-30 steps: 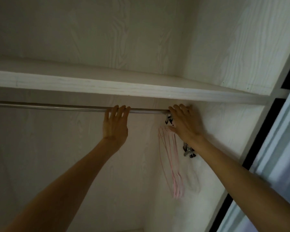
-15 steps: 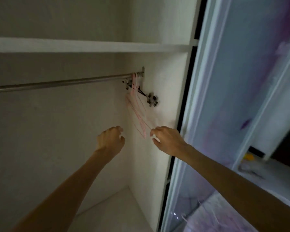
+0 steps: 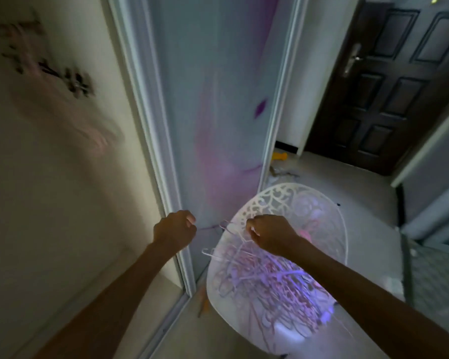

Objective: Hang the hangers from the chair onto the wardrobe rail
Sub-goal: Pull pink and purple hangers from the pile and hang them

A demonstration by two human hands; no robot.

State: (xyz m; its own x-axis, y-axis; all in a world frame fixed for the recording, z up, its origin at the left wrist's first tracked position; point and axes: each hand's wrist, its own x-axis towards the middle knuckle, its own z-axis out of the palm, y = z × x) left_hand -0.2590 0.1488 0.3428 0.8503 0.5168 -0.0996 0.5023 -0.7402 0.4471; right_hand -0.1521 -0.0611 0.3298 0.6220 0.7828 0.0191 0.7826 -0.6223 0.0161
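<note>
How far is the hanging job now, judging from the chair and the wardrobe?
Done: blurred pink hangers already hang inside the wardrobe. In hand: both hands, left hand and right hand, are over the chair, fingers curled, holding nothing clearly yet. Left: a large tangled pile of hangers on the seat.

— What are the two arms doing?
— Both are reaching forward and down from the bottom of the view, bare to the wrist, running roughly side by side, the right one crossing in from the lower right corner.
— And the left hand (image 3: 175, 228)?
— It is curling into a loose fist, knuckles up, back of the hand facing the camera; whether anything is lying inside it cannot be told.
— The right hand (image 3: 268, 235)?
— It is curling too, with fingertips (image 3: 250, 230) tucking under on its left side. Whether they are pinching something is too blurred to tell.
— Are the hands touching?
— No, they are sitting near each other at about the same height, apart.
</note>
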